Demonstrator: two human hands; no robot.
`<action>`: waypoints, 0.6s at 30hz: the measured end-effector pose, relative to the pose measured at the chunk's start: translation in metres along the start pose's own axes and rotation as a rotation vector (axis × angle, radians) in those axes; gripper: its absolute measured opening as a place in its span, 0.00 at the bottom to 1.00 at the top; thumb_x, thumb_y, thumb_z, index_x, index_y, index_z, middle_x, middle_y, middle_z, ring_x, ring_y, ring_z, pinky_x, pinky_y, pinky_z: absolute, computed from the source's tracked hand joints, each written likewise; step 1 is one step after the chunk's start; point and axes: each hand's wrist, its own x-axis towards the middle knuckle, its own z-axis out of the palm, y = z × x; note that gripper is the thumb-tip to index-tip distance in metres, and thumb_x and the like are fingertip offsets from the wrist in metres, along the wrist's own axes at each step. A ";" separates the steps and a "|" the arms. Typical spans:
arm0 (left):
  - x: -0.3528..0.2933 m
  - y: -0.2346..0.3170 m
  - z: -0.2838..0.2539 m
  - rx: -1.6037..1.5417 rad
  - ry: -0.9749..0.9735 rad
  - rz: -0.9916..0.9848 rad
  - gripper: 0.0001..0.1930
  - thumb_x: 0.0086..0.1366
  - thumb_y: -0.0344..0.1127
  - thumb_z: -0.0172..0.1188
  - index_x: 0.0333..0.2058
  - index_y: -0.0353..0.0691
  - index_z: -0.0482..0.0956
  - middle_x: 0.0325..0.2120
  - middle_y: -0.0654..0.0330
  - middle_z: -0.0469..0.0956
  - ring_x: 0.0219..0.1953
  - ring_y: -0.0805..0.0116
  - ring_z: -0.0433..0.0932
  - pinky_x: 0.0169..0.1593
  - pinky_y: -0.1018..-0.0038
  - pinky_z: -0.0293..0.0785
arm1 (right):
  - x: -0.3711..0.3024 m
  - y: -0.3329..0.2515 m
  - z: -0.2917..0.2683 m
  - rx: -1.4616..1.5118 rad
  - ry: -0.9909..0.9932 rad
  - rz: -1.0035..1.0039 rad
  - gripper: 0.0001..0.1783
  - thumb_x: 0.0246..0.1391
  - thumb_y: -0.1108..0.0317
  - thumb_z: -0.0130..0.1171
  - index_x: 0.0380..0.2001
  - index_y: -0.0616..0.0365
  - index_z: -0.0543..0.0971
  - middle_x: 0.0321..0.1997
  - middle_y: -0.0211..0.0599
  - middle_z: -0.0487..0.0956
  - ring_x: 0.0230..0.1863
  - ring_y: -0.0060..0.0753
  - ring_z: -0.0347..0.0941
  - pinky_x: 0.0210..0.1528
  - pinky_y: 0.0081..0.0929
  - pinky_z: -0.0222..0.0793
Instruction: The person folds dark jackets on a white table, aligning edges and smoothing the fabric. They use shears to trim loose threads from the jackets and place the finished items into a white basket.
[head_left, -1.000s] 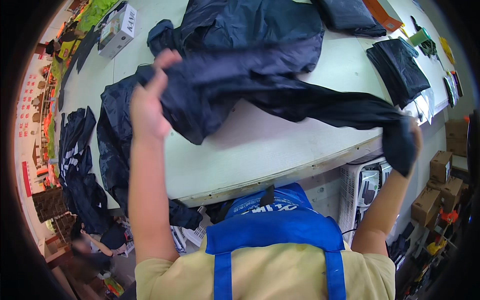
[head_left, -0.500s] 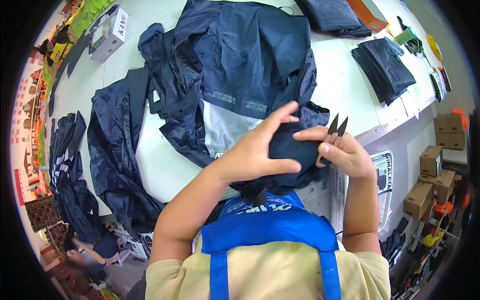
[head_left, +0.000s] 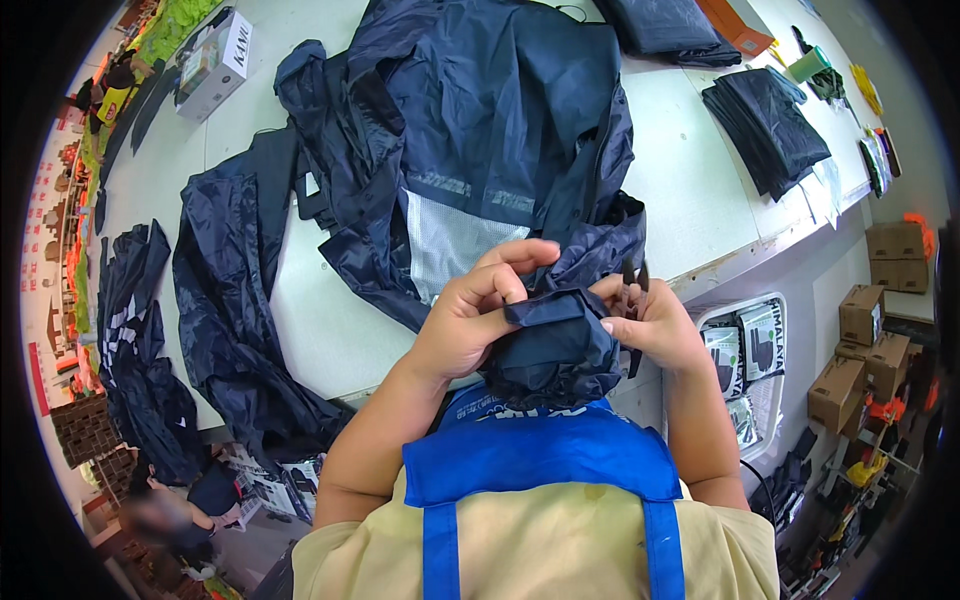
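Observation:
A dark navy jacket (head_left: 510,110) is spread on the white table, its white mesh lining (head_left: 455,240) showing near me. Gathered in front of my apron is a loose part of it, a dark fabric edge (head_left: 555,335) that stands up between my hands. My left hand (head_left: 455,325) pinches that edge between thumb and fingers at its left end. At the other end my right hand (head_left: 655,325) grips the fabric with thumb and forefinger. Small thread snips (head_left: 633,283) are tucked in the same hand, their dark blades pointing up and away from me.
Dark garments (head_left: 230,290) hang over the table's left side. A folded dark stack (head_left: 768,135), a green spool (head_left: 808,66) and a white-and-grey box (head_left: 215,65) lie farther off. Right of me stand a white basket of packets (head_left: 745,375) and cartons (head_left: 838,395). Another person (head_left: 185,510) is at lower left.
Both hands have come down toward my apron and taken hold of the fabric edge. My left hand was spread open before. The snips have shifted left and lower with my right hand.

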 end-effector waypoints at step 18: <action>0.006 0.043 0.014 0.359 -0.102 -0.451 0.11 0.66 0.28 0.55 0.47 0.35 0.71 0.29 0.70 0.72 0.31 0.87 0.68 0.35 0.86 0.64 | 0.003 -0.015 0.025 -0.620 0.203 -0.335 0.17 0.40 0.78 0.63 0.38 0.62 0.77 0.23 0.32 0.74 0.25 0.27 0.71 0.30 0.22 0.67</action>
